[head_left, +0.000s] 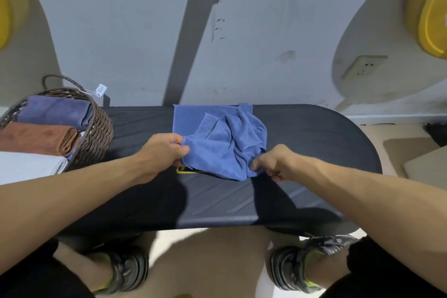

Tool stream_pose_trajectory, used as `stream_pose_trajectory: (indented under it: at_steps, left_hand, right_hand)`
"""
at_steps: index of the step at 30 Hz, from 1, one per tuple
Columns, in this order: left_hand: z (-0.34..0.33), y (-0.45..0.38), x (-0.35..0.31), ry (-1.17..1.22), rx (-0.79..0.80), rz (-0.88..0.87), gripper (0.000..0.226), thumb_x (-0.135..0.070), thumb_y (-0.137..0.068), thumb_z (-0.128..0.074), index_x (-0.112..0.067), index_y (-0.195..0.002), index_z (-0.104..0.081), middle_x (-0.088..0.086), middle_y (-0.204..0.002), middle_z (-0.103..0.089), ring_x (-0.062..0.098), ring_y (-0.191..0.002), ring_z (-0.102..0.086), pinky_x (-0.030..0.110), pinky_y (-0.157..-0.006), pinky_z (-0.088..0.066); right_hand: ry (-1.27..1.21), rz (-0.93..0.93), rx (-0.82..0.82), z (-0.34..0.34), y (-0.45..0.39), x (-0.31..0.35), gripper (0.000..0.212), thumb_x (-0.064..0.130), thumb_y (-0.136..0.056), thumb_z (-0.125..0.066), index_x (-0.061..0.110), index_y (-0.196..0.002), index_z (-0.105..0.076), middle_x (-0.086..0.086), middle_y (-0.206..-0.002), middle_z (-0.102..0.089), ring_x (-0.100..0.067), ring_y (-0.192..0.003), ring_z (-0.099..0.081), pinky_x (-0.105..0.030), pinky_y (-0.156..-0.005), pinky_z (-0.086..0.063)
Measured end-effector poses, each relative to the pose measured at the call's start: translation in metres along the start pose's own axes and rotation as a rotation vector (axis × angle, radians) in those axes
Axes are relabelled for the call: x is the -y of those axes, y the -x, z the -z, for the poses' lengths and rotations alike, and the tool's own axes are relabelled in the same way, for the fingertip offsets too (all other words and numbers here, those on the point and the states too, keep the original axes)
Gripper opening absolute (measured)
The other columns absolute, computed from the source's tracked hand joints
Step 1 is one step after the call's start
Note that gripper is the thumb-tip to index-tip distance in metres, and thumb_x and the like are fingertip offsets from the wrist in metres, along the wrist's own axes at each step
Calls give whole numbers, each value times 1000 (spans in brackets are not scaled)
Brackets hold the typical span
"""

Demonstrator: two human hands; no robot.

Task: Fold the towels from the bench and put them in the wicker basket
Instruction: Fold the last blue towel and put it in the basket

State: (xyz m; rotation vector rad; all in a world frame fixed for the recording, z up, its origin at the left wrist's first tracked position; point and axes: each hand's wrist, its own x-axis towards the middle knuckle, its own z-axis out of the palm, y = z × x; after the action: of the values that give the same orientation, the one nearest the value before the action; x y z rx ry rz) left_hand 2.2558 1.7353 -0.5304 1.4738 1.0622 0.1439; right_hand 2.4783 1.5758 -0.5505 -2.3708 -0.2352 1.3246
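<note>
Two hands were on it | blue towel (225, 143) lay crumpled mid-frame on the bench (314, 143) | your left hand (164, 152) pinched its left edge, right hand (273, 164) its lower-right corner | wicker basket (96, 133) sat at left, nearer your left hand, two folded towels inside.

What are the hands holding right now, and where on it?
Both grip the blue towel on the bench: the left hand pinches its near-left edge, the right hand pinches its near-right edge.
</note>
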Motion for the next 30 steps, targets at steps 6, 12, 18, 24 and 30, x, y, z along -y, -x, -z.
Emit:
stream_pose_trajectory:
  at_steps: [6, 12, 18, 24, 30]
  left_hand:
    - [18, 20, 46, -254, -214, -18, 9, 1, -88, -62, -4, -83, -68, 9, -71, -66, 22, -67, -58, 38, -75, -55]
    - [36, 25, 55, -197, -341, -182, 25, 2, -84, -65, -19, -71, -65, -11, -55, -63, 2, -52, -56, 6, -52, -42]
    - [26, 38, 62, -215, 26, -132, 15, 7, -89, -60, -5, -81, -64, 2, -61, -63, 12, -52, -53, 27, -53, -47]
    - [17, 54, 77, -365, 276, 24, 23, 16, -79, -59, -7, -83, -65, 9, -73, -71, 12, -59, -61, 24, -57, -50]
    - [15, 53, 83, -350, 281, 120, 19, 0, -74, -76, -8, -89, -68, 8, -80, -75, 14, -69, -68, 26, -65, -55]
  right_hand:
    - [-361, 198, 61, 34, 20, 18, 10, 9, -83, -71, 13, -92, -67, -7, -91, -68, -19, -77, -63, -28, -65, -51]
    - [-286, 421, 202, 66, 28, 3, 19, 24, -90, -71, 11, -103, -65, -8, -92, -71, -19, -81, -68, -29, -73, -56]
    - [209, 210, 216, 74, 26, -36, 29, 22, -89, -72, 17, -63, -58, 1, -53, -47, -15, -53, -44, -27, -57, -48]
    - [277, -93, 215, 59, 16, -57, 16, 17, -88, -73, 5, -96, -67, -11, -83, -59, -22, -68, -55, -30, -60, -53]
    - [790, -70, 42, 46, 16, -20, 23, 27, -79, -75, 5, -75, -71, -6, -57, -69, -19, -46, -60, -23, -51, -52]
